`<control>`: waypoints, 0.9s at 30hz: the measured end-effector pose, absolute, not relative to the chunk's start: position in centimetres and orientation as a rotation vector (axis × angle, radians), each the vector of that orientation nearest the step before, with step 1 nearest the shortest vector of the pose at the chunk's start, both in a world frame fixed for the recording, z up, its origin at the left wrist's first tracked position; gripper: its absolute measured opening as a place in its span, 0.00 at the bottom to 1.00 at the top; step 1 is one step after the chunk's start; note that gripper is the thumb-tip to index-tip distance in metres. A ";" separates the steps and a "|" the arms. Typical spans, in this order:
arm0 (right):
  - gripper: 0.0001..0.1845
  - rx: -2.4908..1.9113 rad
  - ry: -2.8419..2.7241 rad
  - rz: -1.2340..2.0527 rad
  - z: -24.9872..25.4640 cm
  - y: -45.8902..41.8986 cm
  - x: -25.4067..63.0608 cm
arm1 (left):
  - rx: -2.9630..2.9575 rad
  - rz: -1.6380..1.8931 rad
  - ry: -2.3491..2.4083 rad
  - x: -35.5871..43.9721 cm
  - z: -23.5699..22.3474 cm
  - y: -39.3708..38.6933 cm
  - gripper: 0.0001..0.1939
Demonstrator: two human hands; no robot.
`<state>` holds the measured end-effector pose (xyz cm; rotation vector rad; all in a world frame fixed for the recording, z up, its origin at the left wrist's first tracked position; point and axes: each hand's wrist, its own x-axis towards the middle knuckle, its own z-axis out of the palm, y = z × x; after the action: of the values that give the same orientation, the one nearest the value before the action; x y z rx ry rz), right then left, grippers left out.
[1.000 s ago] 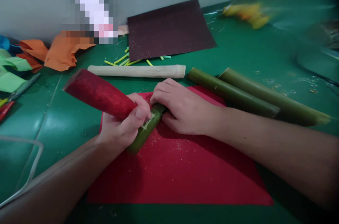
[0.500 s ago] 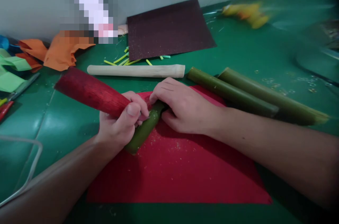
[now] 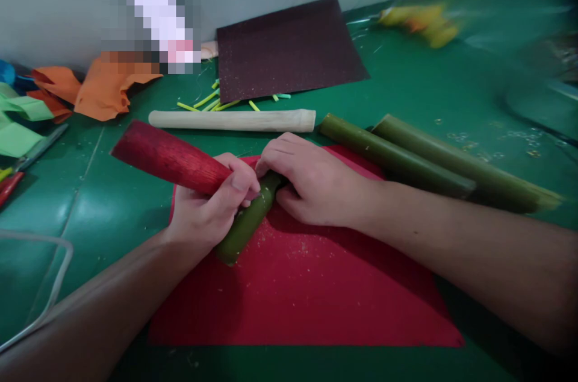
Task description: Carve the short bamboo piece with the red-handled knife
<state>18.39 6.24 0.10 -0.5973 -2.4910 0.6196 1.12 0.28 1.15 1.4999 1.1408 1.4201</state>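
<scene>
A short green bamboo piece [image 3: 244, 226] lies on a red sheet [image 3: 307, 291] spread over the green table. My left hand [image 3: 205, 213] is closed round a thick red wooden handle [image 3: 169, 157] that points up and to the left; whatever sits at its working end is hidden between my hands, against the bamboo. My right hand [image 3: 311, 186] presses down on the far end of the bamboo piece with its fingers curled over it. Pale shavings speckle the red sheet near the bamboo.
Two long green bamboo poles [image 3: 406, 156] lie to the right. A pale peeled stick [image 3: 232, 120] lies behind my hands. A dark sandpaper sheet [image 3: 289, 47] leans at the back. Orange paper [image 3: 103, 90] and green paper [image 3: 18, 123] are at left, with scissors [image 3: 18, 168] and a white cord [image 3: 45, 285].
The red handle dipped to the left and came back up and right. The notch seen on the bamboo a second ago is now covered by my left thumb. My right hand stayed put.
</scene>
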 end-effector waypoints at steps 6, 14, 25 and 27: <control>0.16 -0.589 -2.492 0.617 0.1 6.3 18.3 | 1.533 1.400 1.128 0.9 1.1 0.1 0.25; 0.16 -0.600 -2.488 0.628 0.2 6.2 18.2 | 1.553 1.382 1.128 0.7 1.2 0.2 0.24; 0.15 -0.599 -2.485 0.646 0.2 6.3 18.3 | 1.595 1.355 1.080 0.6 1.1 0.4 0.23; 0.14 -0.599 -2.485 0.646 0.1 6.3 18.3 | 1.591 1.346 1.078 0.6 1.1 0.3 0.23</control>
<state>18.28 6.27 0.13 -0.5987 -2.4849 0.6458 0.58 0.34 1.15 1.5910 1.0778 1.3458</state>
